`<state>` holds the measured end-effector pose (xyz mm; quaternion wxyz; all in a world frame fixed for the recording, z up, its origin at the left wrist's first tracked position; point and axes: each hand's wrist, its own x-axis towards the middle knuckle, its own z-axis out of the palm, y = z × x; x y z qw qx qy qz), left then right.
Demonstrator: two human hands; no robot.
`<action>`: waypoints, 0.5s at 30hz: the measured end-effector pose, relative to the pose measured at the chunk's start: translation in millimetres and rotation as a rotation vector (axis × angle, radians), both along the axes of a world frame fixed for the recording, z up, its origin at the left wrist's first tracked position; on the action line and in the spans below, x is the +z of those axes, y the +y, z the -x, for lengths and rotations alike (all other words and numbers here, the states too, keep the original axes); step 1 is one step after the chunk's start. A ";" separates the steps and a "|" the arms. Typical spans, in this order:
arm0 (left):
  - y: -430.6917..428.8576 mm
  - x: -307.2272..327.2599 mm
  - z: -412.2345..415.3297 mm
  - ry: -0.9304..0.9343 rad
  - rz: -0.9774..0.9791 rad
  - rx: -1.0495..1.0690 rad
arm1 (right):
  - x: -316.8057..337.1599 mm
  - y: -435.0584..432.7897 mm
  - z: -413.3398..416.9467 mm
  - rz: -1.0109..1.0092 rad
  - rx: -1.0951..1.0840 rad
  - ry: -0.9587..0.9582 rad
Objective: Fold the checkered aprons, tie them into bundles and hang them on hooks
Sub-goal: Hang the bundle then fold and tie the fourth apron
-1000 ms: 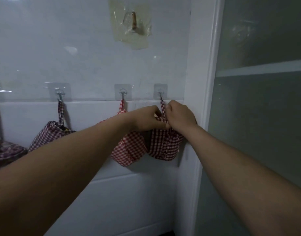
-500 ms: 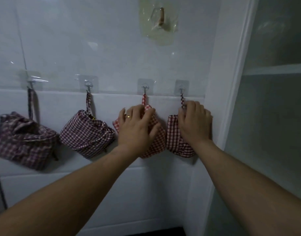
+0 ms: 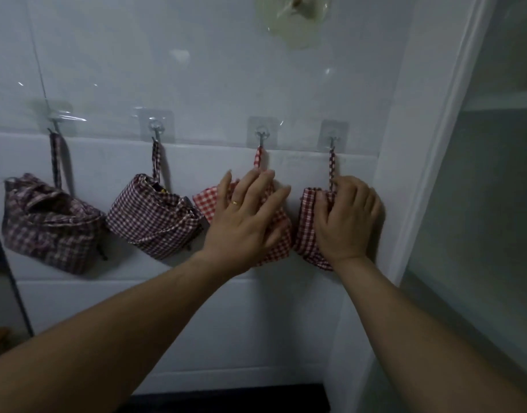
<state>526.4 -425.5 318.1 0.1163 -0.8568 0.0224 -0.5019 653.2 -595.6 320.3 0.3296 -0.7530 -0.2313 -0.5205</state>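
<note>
Two hands up against soft gingham: left hand (image 3: 244,216) flat, fingers spread, pressing the bright red checked bundle (image 3: 205,201); right hand (image 3: 345,216) laid over the dark red bundle (image 3: 307,222) just beside, fingers loosely bent, nothing pinched. Narrow straps up to clear stick-on hooks. Leftward, a maroon checked bundle (image 3: 155,216) and a purplish plaid bundle (image 3: 47,225) hanging on glossy white tile.

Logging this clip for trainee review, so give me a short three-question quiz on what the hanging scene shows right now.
1. How many checkered bundles hang from the row of hooks?
2. True or false: the left hand lies with straight fingers on the bright red bundle.
3. Which bundle does the right hand touch? A leftmost, B second from left, C rightmost bundle.
Key: 1 four; 2 true; 3 C.
</note>
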 end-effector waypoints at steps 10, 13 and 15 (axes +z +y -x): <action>-8.5 -45.9 20.5 0.327 0.194 0.089 | -42.6 -12.0 37.7 0.333 0.056 0.364; -12.5 -42.4 46.3 0.298 0.244 -0.020 | -31.1 -0.7 58.9 0.240 0.061 0.366; -7.6 -45.8 78.5 0.185 0.282 -0.088 | -23.2 14.7 92.1 0.156 0.153 0.263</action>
